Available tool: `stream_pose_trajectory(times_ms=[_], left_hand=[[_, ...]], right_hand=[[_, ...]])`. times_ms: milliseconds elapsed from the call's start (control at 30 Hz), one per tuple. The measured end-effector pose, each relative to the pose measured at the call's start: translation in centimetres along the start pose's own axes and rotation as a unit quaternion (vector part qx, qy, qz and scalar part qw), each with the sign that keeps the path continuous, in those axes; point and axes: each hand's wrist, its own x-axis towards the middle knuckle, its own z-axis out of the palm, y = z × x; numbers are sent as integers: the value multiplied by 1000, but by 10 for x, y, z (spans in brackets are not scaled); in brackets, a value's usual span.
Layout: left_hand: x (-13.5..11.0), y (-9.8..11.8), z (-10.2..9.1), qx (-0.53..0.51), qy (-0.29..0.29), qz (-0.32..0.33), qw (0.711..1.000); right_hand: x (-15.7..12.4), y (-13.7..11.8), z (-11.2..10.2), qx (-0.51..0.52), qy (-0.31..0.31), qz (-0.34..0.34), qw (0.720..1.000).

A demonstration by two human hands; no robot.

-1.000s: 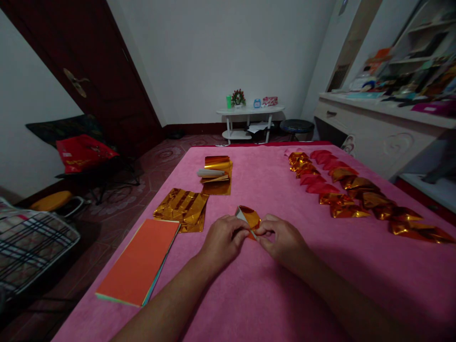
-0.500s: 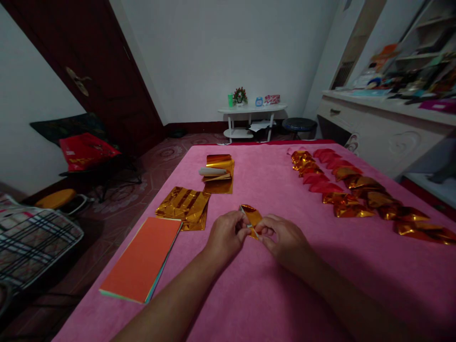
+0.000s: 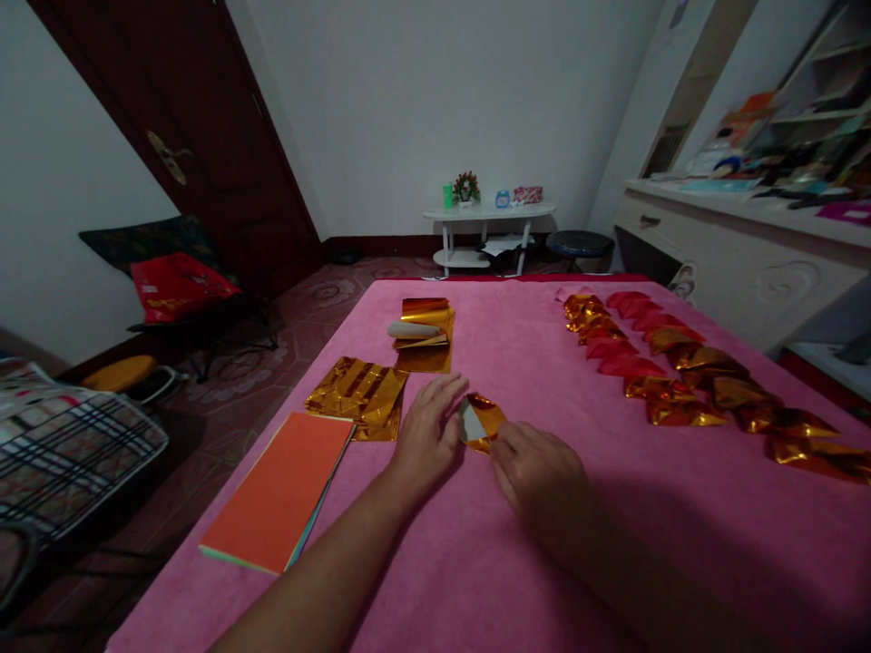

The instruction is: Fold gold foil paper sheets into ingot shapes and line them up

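Observation:
A small sheet of gold foil paper [image 3: 487,417], partly folded with its pale underside showing, lies on the pink cloth between my hands. My right hand [image 3: 541,467] pinches its right edge, fingers closed. On the other side, my left hand [image 3: 430,426] rests beside the sheet with fingers stretched out; its thumb side is close to the left edge, and I cannot tell if it touches. Left of that hand sits a stack of creased gold foil sheets [image 3: 357,394]. A pile of coloured paper with an orange sheet [image 3: 282,490] on top is nearer me.
Gold foil sheets [image 3: 425,358] with a pale rolled piece lie farther back. Rows of folded gold and red pieces [image 3: 687,413] run along the right of the pink-covered table [image 3: 504,562]. Beyond stand a small white table [image 3: 486,213], a dark stool [image 3: 580,243] and a white cabinet [image 3: 741,236].
My left hand has let go of the foil paper and its fingers have straightened. More of the pale underside shows. My right hand still grips the edge; the view has shifted slightly.

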Motion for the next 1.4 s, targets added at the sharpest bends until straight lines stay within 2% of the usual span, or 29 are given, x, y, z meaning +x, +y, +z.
stream_pose_trajectory(times_ms=[100,167,267,333,433,600,933,1200,1400], left_hand=[[3,-9,-5,-88,-39,-30,995],[4,-12,-8,-107,-80,-33,991],[3,-12,-13,-67,-131,23,989],[2,-10,-15,-47,-142,63,987],[0,-5,-18,-18,-148,105,983],[-3,7,-22,48,-203,150,967],[-7,-2,-7,40,-150,104,982],[-8,19,-20,135,-209,115,962],[-10,27,-18,160,-225,101,956]], right_hand=[[0,23,2,49,-8,-69,996],[0,43,0,89,-23,-123,988],[-2,70,-4,132,-43,-120,983],[-3,79,-7,161,-58,-111,979],[-4,79,-9,195,-63,-101,974],[-5,70,-14,218,-58,-78,971],[-4,70,-17,255,-77,-89,960],[-3,66,-16,240,-87,-63,965],[-4,71,-7,261,-65,-78,960]])
